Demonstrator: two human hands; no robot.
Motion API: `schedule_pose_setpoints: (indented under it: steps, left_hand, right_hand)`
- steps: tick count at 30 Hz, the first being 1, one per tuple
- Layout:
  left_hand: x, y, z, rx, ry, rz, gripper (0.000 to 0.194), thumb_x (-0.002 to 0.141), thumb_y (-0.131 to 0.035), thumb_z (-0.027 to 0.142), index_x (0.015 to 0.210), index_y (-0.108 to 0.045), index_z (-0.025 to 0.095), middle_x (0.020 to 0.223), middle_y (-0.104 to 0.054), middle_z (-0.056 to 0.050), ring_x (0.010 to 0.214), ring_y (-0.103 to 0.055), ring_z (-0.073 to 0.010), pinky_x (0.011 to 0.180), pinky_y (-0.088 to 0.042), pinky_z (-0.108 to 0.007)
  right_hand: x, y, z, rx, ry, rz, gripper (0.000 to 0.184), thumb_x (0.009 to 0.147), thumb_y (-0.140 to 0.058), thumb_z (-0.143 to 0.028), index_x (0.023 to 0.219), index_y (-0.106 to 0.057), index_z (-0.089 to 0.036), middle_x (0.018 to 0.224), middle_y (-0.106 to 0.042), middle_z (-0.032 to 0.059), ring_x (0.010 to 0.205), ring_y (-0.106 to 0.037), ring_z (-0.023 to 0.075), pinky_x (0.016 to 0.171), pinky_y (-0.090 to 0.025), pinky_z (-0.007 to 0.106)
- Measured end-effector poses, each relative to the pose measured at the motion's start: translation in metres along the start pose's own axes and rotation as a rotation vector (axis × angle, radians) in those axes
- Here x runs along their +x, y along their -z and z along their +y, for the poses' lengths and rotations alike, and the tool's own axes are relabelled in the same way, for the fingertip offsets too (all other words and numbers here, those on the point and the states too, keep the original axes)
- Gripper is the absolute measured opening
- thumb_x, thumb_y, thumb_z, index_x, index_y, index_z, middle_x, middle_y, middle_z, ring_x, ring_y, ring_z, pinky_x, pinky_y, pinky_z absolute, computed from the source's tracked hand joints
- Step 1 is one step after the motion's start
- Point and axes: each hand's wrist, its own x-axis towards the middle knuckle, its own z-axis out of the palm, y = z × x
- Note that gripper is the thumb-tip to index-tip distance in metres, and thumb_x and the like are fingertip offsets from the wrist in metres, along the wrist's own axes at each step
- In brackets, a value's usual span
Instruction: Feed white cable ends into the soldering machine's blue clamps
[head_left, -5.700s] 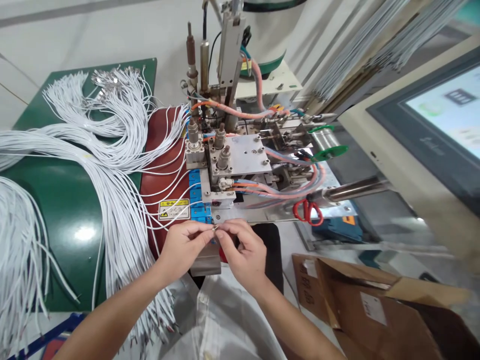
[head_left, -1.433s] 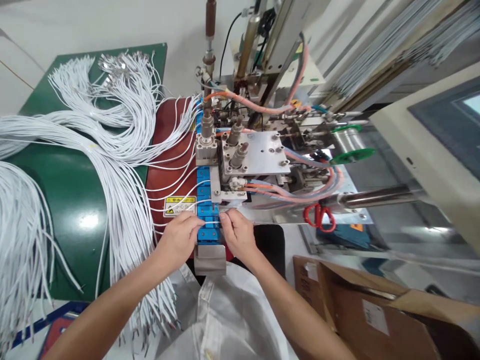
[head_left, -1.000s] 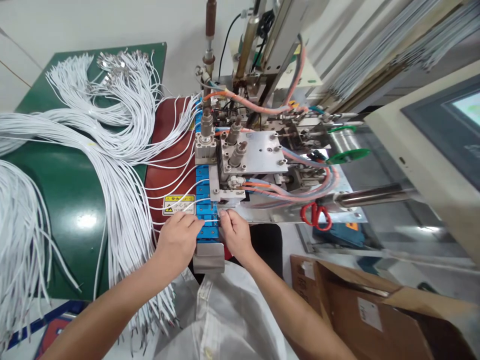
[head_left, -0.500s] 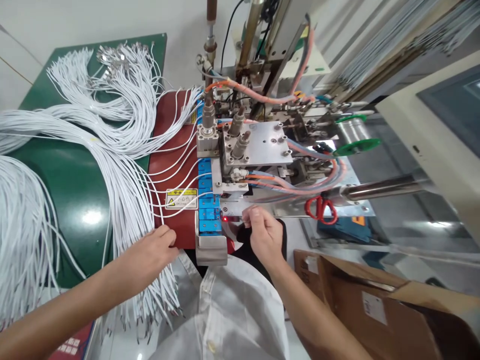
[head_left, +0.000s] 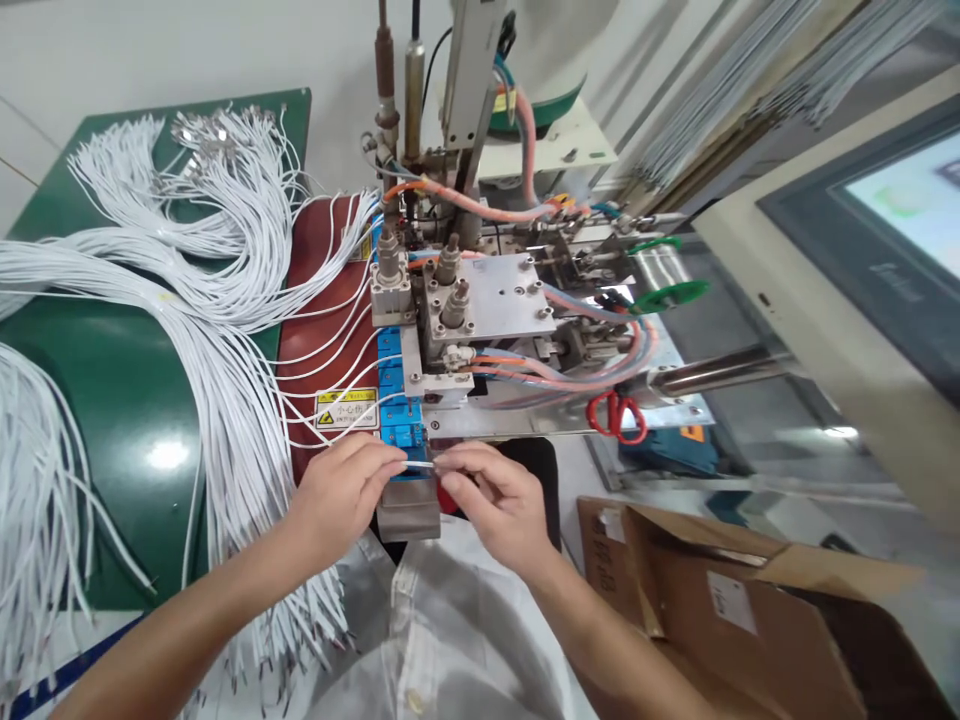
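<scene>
My left hand [head_left: 337,495] pinches a white cable [head_left: 418,464] near its end, in front of the blue clamp blocks [head_left: 402,436]. From the right, my right hand [head_left: 499,502] closes its fingertips on the tip of that cable, so only a short length shows between the hands. The tip itself is hidden by the fingers. Several other white cables run from the large bundle [head_left: 225,400] across the dark red plate [head_left: 304,350] into the blue blocks. A curved metal guard [head_left: 409,512] sits just below my hands.
Behind the blocks stands a machine with a metal top plate [head_left: 499,295] and orange hoses. Red-handled scissors [head_left: 616,416] and a solder wire spool [head_left: 664,278] are on its right. An open cardboard box [head_left: 720,600] is at lower right, beneath a tilted screen [head_left: 885,210].
My left hand has moved right and now holds a cable in front of the blocks. My right hand has come left to meet it at the cable's end. The view has shifted slightly.
</scene>
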Motion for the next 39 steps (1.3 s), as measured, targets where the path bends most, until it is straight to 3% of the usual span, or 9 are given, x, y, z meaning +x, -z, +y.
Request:
schedule_pose_setpoints:
  steps: [3, 6, 11, 14, 20, 28, 34, 39]
  left_hand:
    - [0.000, -0.011, 0.005, -0.061, 0.035, 0.035, 0.021, 0.088, -0.047, 0.022, 0.103, -0.060, 0.019, 0.090, -0.065, -0.004, 0.082, -0.061, -0.0136, 0.075, -0.050, -0.025]
    - [0.001, -0.016, 0.009, -0.143, 0.051, 0.092, 0.018, 0.086, -0.050, 0.022, 0.099, -0.062, 0.020, 0.087, -0.066, -0.003, 0.079, -0.062, -0.0127, 0.073, -0.051, -0.024]
    - [0.003, -0.022, 0.009, -0.220, 0.196, 0.203, 0.015, 0.085, -0.052, 0.024, 0.091, -0.065, 0.020, 0.083, -0.068, -0.002, 0.071, -0.063, -0.0122, 0.068, -0.052, -0.024]
    - [0.002, -0.024, 0.008, -0.239, 0.222, 0.189, 0.016, 0.085, -0.052, 0.025, 0.091, -0.066, 0.020, 0.080, -0.068, -0.002, 0.066, -0.062, -0.0120, 0.064, -0.052, -0.024]
    - [0.002, -0.024, 0.006, -0.242, 0.244, 0.130, 0.018, 0.085, -0.048, 0.023, 0.086, -0.066, 0.018, 0.074, -0.066, -0.002, 0.062, -0.061, -0.0111, 0.061, -0.049, -0.022]
    - [0.001, -0.031, 0.007, -0.320, 0.389, 0.126, 0.014, 0.084, -0.046, 0.023, 0.082, -0.059, 0.018, 0.070, -0.061, 0.000, 0.060, -0.057, -0.0108, 0.058, -0.047, -0.021]
    - [0.000, -0.029, 0.006, -0.437, 0.427, 0.106, 0.018, 0.086, -0.042, 0.023, 0.080, -0.057, 0.016, 0.063, -0.055, 0.002, 0.055, -0.052, -0.0092, 0.054, -0.045, -0.018]
    - [0.001, -0.029, 0.005, -0.479, 0.441, 0.059, 0.016, 0.084, -0.048, 0.025, 0.079, -0.061, 0.017, 0.068, -0.060, 0.000, 0.061, -0.055, -0.0109, 0.057, -0.046, -0.019]
  right_hand:
    - [0.007, -0.002, -0.006, -0.077, 0.021, 0.017, 0.010, 0.079, -0.056, -0.016, 0.079, -0.065, -0.021, 0.074, -0.065, 0.0032, 0.068, -0.060, 0.0155, 0.063, -0.048, 0.029]
    - [0.010, -0.006, -0.008, -0.067, 0.014, 0.010, 0.011, 0.080, -0.055, -0.016, 0.080, -0.064, -0.021, 0.076, -0.065, 0.0026, 0.070, -0.061, 0.0150, 0.066, -0.049, 0.029]
    - [0.007, -0.019, -0.003, 0.052, -0.122, 0.212, 0.010, 0.081, -0.054, -0.020, 0.084, -0.063, -0.021, 0.079, -0.064, 0.0028, 0.072, -0.061, 0.0147, 0.065, -0.049, 0.027]
    - [0.008, -0.022, -0.001, 0.003, -0.095, 0.162, 0.005, 0.076, -0.059, -0.020, 0.076, -0.064, -0.020, 0.077, -0.062, 0.0034, 0.074, -0.059, 0.0162, 0.068, -0.048, 0.029]
    - [0.013, -0.021, -0.007, -0.064, -0.053, 0.130, 0.009, 0.075, -0.059, -0.016, 0.067, -0.061, -0.018, 0.068, -0.060, 0.0019, 0.064, -0.056, 0.0138, 0.059, -0.046, 0.025]
    - [0.012, -0.035, -0.004, -0.103, -0.031, 0.235, 0.011, 0.076, -0.058, -0.015, 0.065, -0.059, -0.019, 0.065, -0.058, 0.0008, 0.063, -0.056, 0.0135, 0.060, -0.046, 0.026]
    - [0.020, -0.030, -0.004, -0.154, 0.051, 0.121, 0.012, 0.077, -0.055, -0.015, 0.066, -0.059, -0.018, 0.067, -0.060, 0.0020, 0.065, -0.056, 0.0140, 0.063, -0.045, 0.027]
    - [0.025, -0.018, -0.009, -0.250, 0.047, 0.010, 0.011, 0.074, -0.056, -0.015, 0.064, -0.058, -0.019, 0.064, -0.059, 0.0016, 0.062, -0.054, 0.0142, 0.060, -0.044, 0.027]
